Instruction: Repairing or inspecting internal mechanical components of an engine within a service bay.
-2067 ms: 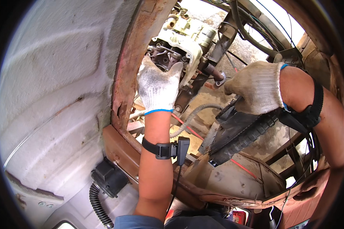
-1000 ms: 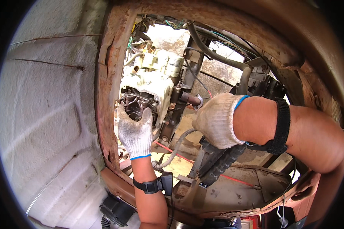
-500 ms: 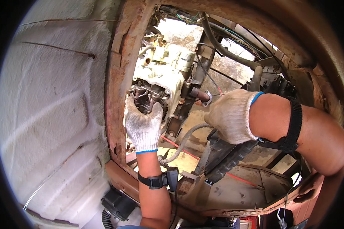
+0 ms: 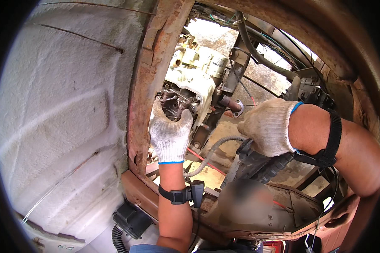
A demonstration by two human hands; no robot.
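My left hand [image 4: 169, 133], in a white knitted glove, is at the exposed valve gear [image 4: 175, 102] of a pale metal engine [image 4: 202, 63]. Its thumb and forefinger are spread over the mechanism; the other fingers are hidden along the engine's left side. My right hand [image 4: 264, 126], also gloved, is curled just below and right of a rusty pipe with a flange [image 4: 230, 103], above a long black ribbed part [image 4: 272, 166]. Its fingertips and whatever they may hold are hidden.
A rusty frame [image 4: 139, 92] surrounds the opening, with a pale moulded panel [image 4: 63, 126] at left. A black housing with corrugated hose [image 4: 131, 219] sits lower left. Wires and a thick hose [image 4: 257, 55] run at top right; a grey conduit [image 4: 211, 154] crosses below. A blurred patch covers the lower middle.
The view has shifted, moving the opening rightward since one second ago. Both hands stay at about the same places on the engine. A blurred patch has appeared at lower middle.
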